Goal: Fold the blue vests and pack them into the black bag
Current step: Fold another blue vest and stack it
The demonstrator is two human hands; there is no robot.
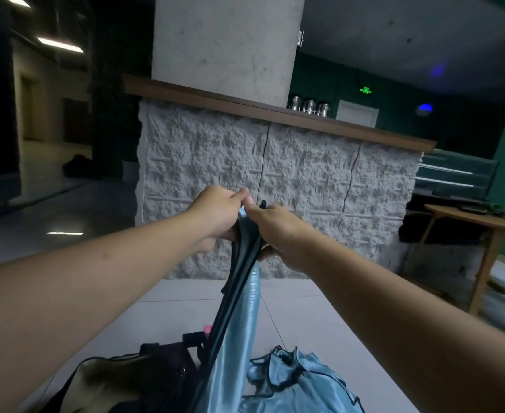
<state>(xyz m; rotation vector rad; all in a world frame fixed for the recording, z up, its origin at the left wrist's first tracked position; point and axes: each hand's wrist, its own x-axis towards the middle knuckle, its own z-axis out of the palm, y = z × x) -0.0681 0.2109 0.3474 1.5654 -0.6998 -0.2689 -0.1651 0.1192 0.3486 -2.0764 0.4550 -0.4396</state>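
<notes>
Both forearms are bare to the frame edge, with no sleeves, watch or rings.

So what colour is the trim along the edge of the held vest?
Black, on the light blue vest, seen in the head view.

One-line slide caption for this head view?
Both hands, left hand and right hand, hold up a blue vest above the open black bag and crumpled vests.

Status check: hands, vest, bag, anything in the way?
Left hand and right hand both gripping raised blue vest. Black bag open below. More blue vests piled beside it. Nothing blocking.
</notes>
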